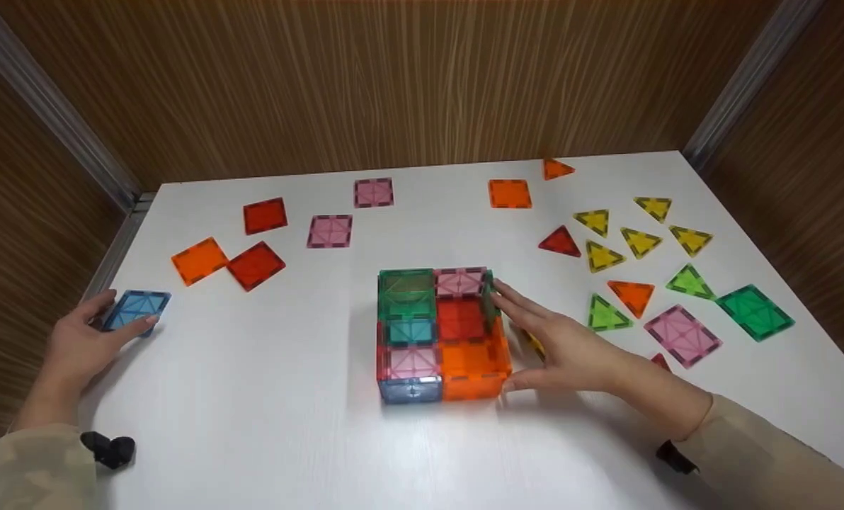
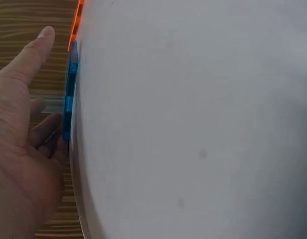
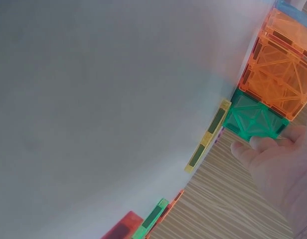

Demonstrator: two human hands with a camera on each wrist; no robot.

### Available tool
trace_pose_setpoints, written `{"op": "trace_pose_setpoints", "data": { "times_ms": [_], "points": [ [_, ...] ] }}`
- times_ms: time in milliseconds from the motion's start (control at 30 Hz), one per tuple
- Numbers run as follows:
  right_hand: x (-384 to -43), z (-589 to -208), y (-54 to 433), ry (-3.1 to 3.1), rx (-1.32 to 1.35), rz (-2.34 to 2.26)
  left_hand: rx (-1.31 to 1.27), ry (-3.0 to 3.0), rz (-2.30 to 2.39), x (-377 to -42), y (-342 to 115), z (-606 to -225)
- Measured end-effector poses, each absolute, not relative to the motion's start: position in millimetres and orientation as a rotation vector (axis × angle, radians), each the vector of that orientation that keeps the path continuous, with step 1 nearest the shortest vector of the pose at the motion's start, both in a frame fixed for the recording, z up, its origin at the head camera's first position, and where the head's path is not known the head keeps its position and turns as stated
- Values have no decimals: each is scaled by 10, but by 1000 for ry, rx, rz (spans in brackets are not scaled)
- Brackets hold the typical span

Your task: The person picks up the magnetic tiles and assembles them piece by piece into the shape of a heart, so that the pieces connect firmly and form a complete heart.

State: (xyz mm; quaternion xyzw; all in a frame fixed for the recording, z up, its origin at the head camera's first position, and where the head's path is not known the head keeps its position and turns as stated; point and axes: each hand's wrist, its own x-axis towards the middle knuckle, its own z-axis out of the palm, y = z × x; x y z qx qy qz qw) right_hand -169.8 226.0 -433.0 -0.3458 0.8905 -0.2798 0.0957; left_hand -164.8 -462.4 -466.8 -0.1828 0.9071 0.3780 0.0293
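Note:
On the left, my left hand [image 1: 82, 340] spans a blue square magnetic tile [image 1: 135, 308]. Its fingers are at the tile's left side, and in the left wrist view the straight thumb [image 2: 36, 55] stands apart from the tile's face. A block built of coloured magnetic tiles [image 1: 461, 322] stands mid-table. My right hand [image 1: 571, 347] rests along the block's right side, fingers straight at the upright green tile [image 3: 253, 117] and thumb near the front corner. Orange tiles [image 3: 278, 74] make up the side beside the green one.
Red [image 1: 265, 216], orange [image 1: 200, 261] and pink [image 1: 330, 231] squares lie at the back left. Several yellow triangles [image 1: 641, 242], a green square [image 1: 756, 312] and a pink square [image 1: 682, 336] lie on the right. Wood-patterned panels [image 1: 422, 85] surround the white table [image 1: 273, 411].

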Motion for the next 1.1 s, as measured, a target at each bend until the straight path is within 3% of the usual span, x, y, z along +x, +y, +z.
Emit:
{"op": "trace_pose_setpoints", "data": {
  "times_ms": [300, 1100],
  "points": [
    [-1693, -4322, 2267, 2639, -1011, -825, -471, 2878, 1000, -1681, -4591, -4707],
    [-1596, -4302, 2279, 2658, -1027, -826, -334, 2853, 1108, -1620, -4260, -4500]
  ]
}}
